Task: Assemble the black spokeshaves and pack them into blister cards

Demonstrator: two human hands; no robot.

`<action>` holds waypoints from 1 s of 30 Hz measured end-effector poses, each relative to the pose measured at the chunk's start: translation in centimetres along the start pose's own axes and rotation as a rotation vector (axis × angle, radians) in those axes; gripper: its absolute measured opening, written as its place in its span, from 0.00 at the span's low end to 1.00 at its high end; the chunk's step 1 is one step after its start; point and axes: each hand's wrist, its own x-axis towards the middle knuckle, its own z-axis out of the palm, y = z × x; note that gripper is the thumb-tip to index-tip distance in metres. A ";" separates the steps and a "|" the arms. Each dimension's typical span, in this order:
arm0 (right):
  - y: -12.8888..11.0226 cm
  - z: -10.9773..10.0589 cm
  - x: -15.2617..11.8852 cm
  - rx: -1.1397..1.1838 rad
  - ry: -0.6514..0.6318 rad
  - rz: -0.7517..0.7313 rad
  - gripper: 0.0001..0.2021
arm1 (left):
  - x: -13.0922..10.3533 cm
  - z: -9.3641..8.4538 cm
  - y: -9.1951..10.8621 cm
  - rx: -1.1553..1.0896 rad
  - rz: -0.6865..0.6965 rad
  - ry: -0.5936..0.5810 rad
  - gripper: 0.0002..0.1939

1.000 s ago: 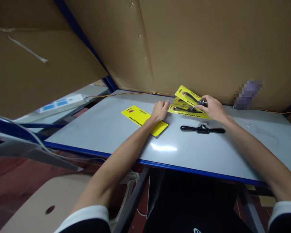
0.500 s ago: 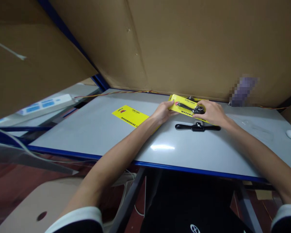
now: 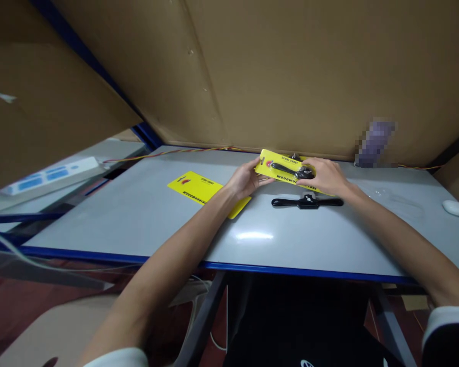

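Both hands are at a yellow spoke shave package with a black tool on its front. My right hand grips its right part, fingers over the tool. My left hand is at the package's left end, its fingers apart and partly behind the card; whether it bears any of the package is unclear. Just below lies a loose black spoke shave on the grey table. A flat yellow card lies to the left, partly under my left forearm. Behind the held package, part of another one shows.
A clear plastic shell and a white mouse-like object lie at the right. A blurred purple item stands against the cardboard wall. A white power strip is at the far left, and a twisted wire runs along the back.
My left hand's fingers have loosened from the package's left end and spread. My right hand still grips it. The whole view has shifted slightly.
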 end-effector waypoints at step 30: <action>1.5 -6.7 -2.2 0.086 -0.054 0.092 0.28 | -3.7 -20.2 9.9 1.025 0.394 0.809 0.06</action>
